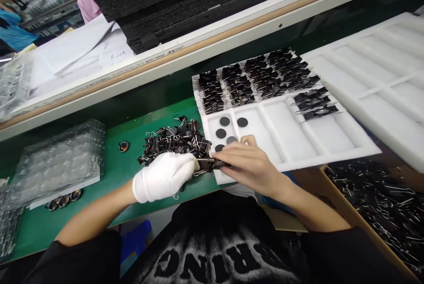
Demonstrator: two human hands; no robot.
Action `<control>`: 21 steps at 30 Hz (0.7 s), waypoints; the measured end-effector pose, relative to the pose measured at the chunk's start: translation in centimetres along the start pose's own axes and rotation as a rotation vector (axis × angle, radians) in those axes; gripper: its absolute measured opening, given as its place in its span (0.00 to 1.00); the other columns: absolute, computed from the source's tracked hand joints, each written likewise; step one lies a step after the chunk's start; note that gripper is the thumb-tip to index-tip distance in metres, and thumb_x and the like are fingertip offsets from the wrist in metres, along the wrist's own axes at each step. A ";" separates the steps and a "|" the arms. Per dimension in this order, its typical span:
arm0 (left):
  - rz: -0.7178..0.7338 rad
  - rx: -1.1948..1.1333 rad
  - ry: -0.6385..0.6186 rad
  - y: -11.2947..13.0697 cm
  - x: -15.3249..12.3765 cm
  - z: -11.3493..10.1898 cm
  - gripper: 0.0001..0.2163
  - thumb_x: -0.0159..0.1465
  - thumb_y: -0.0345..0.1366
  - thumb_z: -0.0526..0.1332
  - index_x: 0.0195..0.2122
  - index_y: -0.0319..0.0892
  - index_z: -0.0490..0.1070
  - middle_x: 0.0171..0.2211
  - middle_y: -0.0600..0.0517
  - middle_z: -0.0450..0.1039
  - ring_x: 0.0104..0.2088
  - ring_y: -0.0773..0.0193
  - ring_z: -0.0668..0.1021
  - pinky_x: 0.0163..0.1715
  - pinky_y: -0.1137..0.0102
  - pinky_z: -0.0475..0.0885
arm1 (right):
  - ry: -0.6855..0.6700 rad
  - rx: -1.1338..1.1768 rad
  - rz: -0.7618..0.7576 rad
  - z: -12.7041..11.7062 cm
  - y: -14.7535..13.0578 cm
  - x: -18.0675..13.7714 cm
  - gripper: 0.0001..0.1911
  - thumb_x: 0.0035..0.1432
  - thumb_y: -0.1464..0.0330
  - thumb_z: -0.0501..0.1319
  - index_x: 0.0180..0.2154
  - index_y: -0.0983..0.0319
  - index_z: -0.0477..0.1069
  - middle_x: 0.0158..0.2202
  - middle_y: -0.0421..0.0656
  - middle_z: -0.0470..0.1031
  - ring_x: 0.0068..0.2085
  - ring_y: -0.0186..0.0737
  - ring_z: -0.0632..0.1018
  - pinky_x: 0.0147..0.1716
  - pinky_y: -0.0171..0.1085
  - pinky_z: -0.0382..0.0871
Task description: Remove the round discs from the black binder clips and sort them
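Observation:
My left hand (165,176), in a white glove, is closed on the wire handle of a black binder clip (206,164). My bare right hand (250,164) has its fingers closed at the clip's other side, by the corner of a white foam tray (298,153). Part of the clip is hidden by the fingers. Just behind the hands lies a loose pile of black binder clips (172,140) on the green table. Several flat black discs (242,122) rest in the tray's left compartments, some partly covered by my right hand.
Rows of binder clips (258,76) fill the tray's far part. More white trays (371,72) lie right, above a cardboard box of binder clips (380,213). Clear plastic trays (62,156) are stacked left. Behind runs a shelf edge (198,41) with black foam sheets (198,1).

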State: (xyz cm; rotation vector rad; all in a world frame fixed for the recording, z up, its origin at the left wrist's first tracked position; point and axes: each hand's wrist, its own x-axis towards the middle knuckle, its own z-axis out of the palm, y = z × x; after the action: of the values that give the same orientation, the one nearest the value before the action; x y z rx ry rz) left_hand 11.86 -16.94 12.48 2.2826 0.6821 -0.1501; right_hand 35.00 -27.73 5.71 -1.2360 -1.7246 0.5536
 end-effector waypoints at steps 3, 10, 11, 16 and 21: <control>-0.117 -0.355 -0.065 1.0 1.4 0.8 0.27 0.74 0.52 0.41 0.30 0.42 0.70 0.22 0.51 0.74 0.21 0.65 0.76 0.27 0.68 0.72 | 0.098 -0.166 -0.058 0.2 1.0 -1.0 0.15 0.67 0.67 0.64 0.51 0.42 0.79 0.49 0.36 0.83 0.50 0.51 0.82 0.51 0.54 0.63; -0.127 -0.256 0.050 2.8 4.1 2.0 0.19 0.70 0.52 0.53 0.28 0.44 0.63 0.22 0.57 0.70 0.21 0.67 0.73 0.23 0.72 0.67 | 0.276 0.019 0.078 -2.0 1.9 -3.5 0.55 0.46 0.55 0.79 0.71 0.46 0.56 0.70 0.47 0.62 0.67 0.62 0.67 0.63 0.59 0.61; -0.111 -0.203 0.052 3.0 4.3 2.0 0.18 0.70 0.51 0.53 0.28 0.44 0.62 0.22 0.57 0.70 0.22 0.67 0.72 0.23 0.72 0.66 | 0.238 0.115 0.121 -2.6 1.8 -3.7 0.59 0.48 0.55 0.78 0.73 0.49 0.49 0.70 0.50 0.62 0.67 0.60 0.68 0.63 0.56 0.63; -0.010 0.148 0.069 4.4 5.5 3.3 0.17 0.69 0.48 0.56 0.26 0.44 0.61 0.20 0.59 0.61 0.21 0.69 0.65 0.23 0.71 0.58 | 0.044 0.267 0.280 -5.5 1.7 -4.5 0.26 0.59 0.66 0.70 0.58 0.56 0.73 0.54 0.46 0.79 0.53 0.47 0.79 0.54 0.43 0.72; 0.109 0.312 0.054 5.1 6.8 6.7 0.14 0.70 0.50 0.57 0.36 0.46 0.71 0.23 0.58 0.71 0.23 0.65 0.74 0.25 0.70 0.62 | -0.142 0.119 0.207 -8.3 1.9 -5.9 0.13 0.58 0.65 0.71 0.46 0.56 0.80 0.42 0.43 0.82 0.44 0.45 0.81 0.46 0.41 0.72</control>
State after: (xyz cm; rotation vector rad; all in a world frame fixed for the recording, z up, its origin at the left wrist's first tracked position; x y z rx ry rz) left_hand 20.86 -21.62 8.81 2.6249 0.5926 -0.1511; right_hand 43.61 -33.48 5.81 -1.3245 -1.6627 0.8720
